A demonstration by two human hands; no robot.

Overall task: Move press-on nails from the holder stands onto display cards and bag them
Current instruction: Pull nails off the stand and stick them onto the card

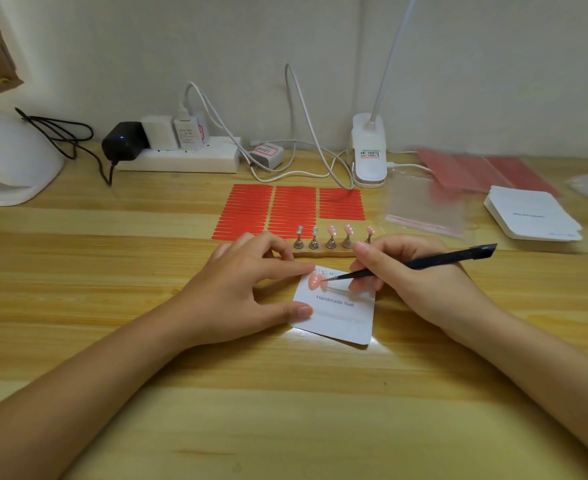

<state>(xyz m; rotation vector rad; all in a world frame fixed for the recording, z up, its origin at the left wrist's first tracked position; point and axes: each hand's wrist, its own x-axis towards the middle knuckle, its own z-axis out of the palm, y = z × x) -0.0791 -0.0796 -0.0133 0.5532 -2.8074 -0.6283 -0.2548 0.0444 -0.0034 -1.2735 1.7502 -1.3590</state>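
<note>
A pink press-on nail [315, 281] with small white dots lies on the upper left corner of a white display card [337, 311] printed "Handmade Nail", which lies flat on the wooden bench [285, 410] between the two hands. The left hand [247, 285] steadies the card: its index fingertip touches the card's top left edge just beside the nail and its thumb presses the card's left edge lower down, the other fingers loosely curled. The right hand [413, 271] is curled round black tweezers [413, 263], held like a pen, and their tip meets the nail's right side; the tool's rear end points up and away past the right hand.

Just beyond the fingers of both hands stands the wooden holder base [320, 251] with its row of metal stands. Two stands [306, 237] nearer the left hand are bare, while three nearer the right hand carry pink nails [348, 231] (the last one partly hidden behind the right hand's fingers).

Farther out from the hands lie three sheets of red adhesive strips [292, 209]. Beyond the right hand lies a clear bag [424, 209] with a red-edged flap, then a stack of white cards [531, 213] and reddish sheets [482, 171]. A clip-on white lamp [368, 150], a power strip [178, 157] with plugged chargers and a white nail lamp [8, 161] stand along the wall.
</note>
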